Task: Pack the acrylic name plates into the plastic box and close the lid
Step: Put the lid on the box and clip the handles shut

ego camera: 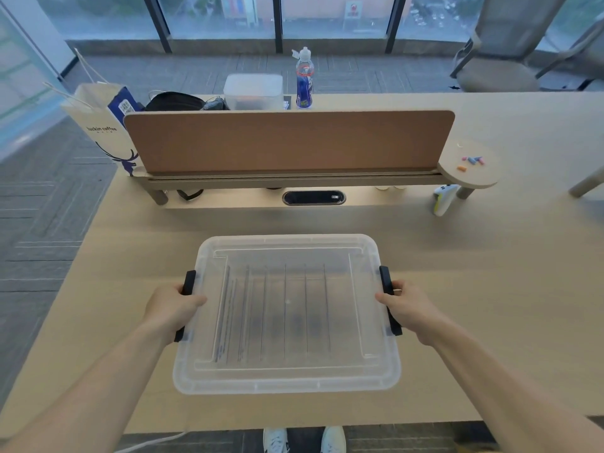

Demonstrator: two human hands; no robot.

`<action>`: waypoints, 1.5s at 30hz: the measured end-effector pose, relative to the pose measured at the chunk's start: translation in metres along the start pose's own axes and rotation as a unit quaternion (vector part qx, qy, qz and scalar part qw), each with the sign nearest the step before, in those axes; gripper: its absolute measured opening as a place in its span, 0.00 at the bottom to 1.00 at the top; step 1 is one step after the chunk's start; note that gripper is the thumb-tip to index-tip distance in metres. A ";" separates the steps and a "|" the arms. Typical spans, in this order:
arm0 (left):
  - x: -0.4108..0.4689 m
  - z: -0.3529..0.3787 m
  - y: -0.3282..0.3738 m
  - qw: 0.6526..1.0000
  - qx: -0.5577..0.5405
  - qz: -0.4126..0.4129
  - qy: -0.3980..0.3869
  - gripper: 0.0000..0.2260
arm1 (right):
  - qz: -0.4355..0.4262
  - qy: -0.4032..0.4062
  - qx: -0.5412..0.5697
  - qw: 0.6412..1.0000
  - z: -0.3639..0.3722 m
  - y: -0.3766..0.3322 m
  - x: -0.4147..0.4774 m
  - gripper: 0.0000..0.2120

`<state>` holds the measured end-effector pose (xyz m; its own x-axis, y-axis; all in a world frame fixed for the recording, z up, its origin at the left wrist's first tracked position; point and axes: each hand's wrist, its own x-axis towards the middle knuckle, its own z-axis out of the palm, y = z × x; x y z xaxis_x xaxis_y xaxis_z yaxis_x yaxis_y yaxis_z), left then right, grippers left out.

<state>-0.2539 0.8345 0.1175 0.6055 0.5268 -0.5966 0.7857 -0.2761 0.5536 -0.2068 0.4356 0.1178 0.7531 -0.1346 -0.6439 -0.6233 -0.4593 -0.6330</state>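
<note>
A clear plastic box, lid on, sits mid-worktop with acrylic name plates standing in rows inside. Left hand and right hand each clamp a black side latch, long axis running between them.

Bare table surrounds the box; divider blocks behind.

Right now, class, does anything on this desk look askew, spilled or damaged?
Nothing looks damaged or spilled. The lid sits square on the plastic box, name plates upright in rows beneath it. The left hand and right hand press the black side latches. The only loose clutter is coloured bits on the round shelf.
</note>
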 end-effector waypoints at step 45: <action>-0.017 0.020 0.017 0.888 0.241 0.389 0.053 0.37 | -0.366 0.061 -0.392 0.842 0.040 0.004 -0.022 0.40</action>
<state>-0.2483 0.8044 0.1254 0.9932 0.0920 -0.0713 0.1143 -0.8874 0.4466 -0.2343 0.4722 0.1119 0.9209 0.3687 -0.1261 0.3111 -0.8905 -0.3321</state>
